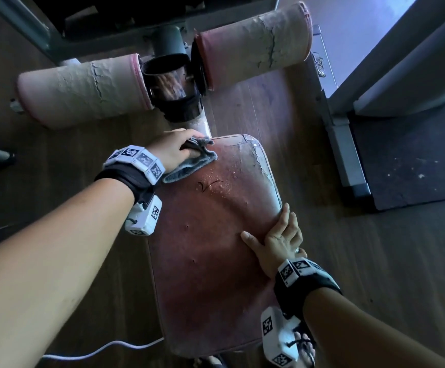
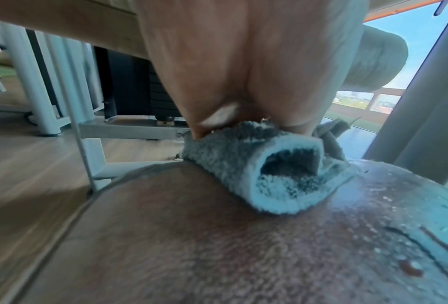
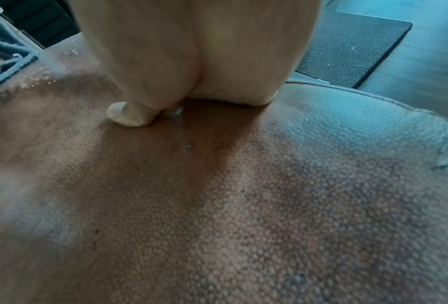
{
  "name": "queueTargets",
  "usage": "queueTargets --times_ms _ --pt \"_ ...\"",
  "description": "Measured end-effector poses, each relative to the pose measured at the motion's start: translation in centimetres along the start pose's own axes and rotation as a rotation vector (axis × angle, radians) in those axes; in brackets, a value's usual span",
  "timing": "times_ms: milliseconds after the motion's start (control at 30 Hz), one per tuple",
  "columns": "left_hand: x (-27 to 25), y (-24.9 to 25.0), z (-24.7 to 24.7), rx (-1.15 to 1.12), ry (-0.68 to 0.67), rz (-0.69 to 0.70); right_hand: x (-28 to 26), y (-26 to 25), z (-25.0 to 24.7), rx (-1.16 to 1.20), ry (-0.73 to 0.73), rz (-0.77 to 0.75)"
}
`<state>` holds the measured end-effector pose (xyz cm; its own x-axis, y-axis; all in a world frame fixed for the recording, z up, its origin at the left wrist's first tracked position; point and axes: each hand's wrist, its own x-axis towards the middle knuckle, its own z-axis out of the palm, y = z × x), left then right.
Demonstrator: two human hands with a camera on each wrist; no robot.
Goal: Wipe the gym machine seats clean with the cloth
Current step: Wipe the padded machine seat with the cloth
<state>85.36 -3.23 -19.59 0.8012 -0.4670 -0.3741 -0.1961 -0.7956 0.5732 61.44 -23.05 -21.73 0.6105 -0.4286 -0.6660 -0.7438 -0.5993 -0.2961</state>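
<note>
A worn reddish-brown seat pad (image 1: 210,248) fills the middle of the head view, with droplets and a dark scratch near its far half. My left hand (image 1: 180,148) grips a bunched grey cloth (image 1: 192,166) and presses it on the pad's far left corner. The left wrist view shows the cloth (image 2: 269,170) folded under the left hand (image 2: 243,82) on the seat (image 2: 191,246). My right hand (image 1: 277,235) holds the seat's right edge, thumb on top and fingers curled over the side. In the right wrist view the right hand (image 3: 191,51) rests on the seat (image 3: 243,205).
Two cracked foam rollers (image 1: 83,88) (image 1: 253,46) flank a metal post (image 1: 171,83) beyond the seat. A grey frame bar (image 1: 343,144) and a dark rubber mat (image 1: 412,166) lie to the right. A white cable (image 1: 104,349) runs on the wood floor at the near left.
</note>
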Motion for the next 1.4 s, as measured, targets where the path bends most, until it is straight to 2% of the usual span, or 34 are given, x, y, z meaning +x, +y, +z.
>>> queueTargets --times_ms 100,333,633,733,867,1067,1167,1400 --pt "0.5 1.4 0.5 0.032 -0.039 0.025 -0.1 0.1 -0.1 -0.009 0.007 -0.004" --pt "0.2 1.2 -0.8 0.074 -0.076 -0.007 -0.2 -0.1 -0.1 -0.007 -0.007 -0.009" --pt "5.0 9.1 2.7 0.225 -0.187 0.087 -0.3 -0.2 -0.3 -0.024 -0.037 0.002" --pt "4.6 7.9 2.0 0.199 -0.23 0.059 -0.4 -0.2 -0.4 -0.014 -0.046 0.005" --pt "4.4 6.3 1.6 0.182 -0.206 0.0 -0.5 -0.3 -0.4 -0.009 -0.049 -0.001" --pt "5.3 8.3 3.5 0.189 -0.18 0.071 -0.4 -0.3 -0.6 -0.032 -0.054 -0.002" --pt "5.2 7.7 2.4 0.137 -0.183 0.064 -0.2 -0.5 -0.8 -0.035 -0.041 -0.007" --pt "-1.6 0.7 -0.2 -0.012 -0.01 -0.067 -0.4 -0.1 -0.5 -0.04 -0.031 -0.011"
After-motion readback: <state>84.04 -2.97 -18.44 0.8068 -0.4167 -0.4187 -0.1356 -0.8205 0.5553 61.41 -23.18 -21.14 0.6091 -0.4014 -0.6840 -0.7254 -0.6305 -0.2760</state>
